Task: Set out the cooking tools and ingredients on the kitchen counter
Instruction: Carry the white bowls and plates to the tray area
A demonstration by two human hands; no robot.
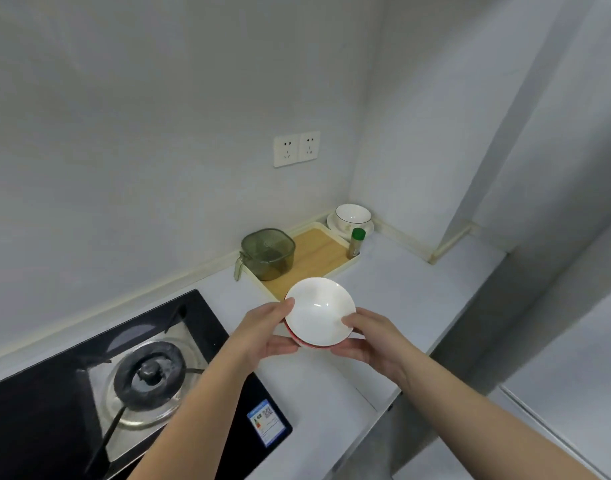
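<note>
1. The small white bowl (pixel 319 310) is in the centre of the frame. It is held in the air above the worktop (pixel 408 282), just below the tray in the frame. Its underside shows red at the lower rim. I cannot tell whether a second dish is nested under it.
2. The left hand (pixel 266 332) takes the left rim, thumb on top and fingers below. The right hand (pixel 369 341) does the same at the right rim. Each grip is therefore clasped on the bowl, probably to keep it level while a place is chosen.
3. The cream tray (pixel 317 258), with a wood-coloured floor, lies above the bowl in the frame, along the wall. It carries a green see-through container (pixel 267 252) at its left end and a green-capped bottle (pixel 356 242) at its right end. It probably serves to keep the small things together.
4. A white bowl on a saucer (pixel 353 216) stands in the corner, to the upper right of the tray.
5. The gas hob (pixel 151 372) fills the lower left. The bare worktop to the right of the hands seems the natural spot for the bowl.
</note>
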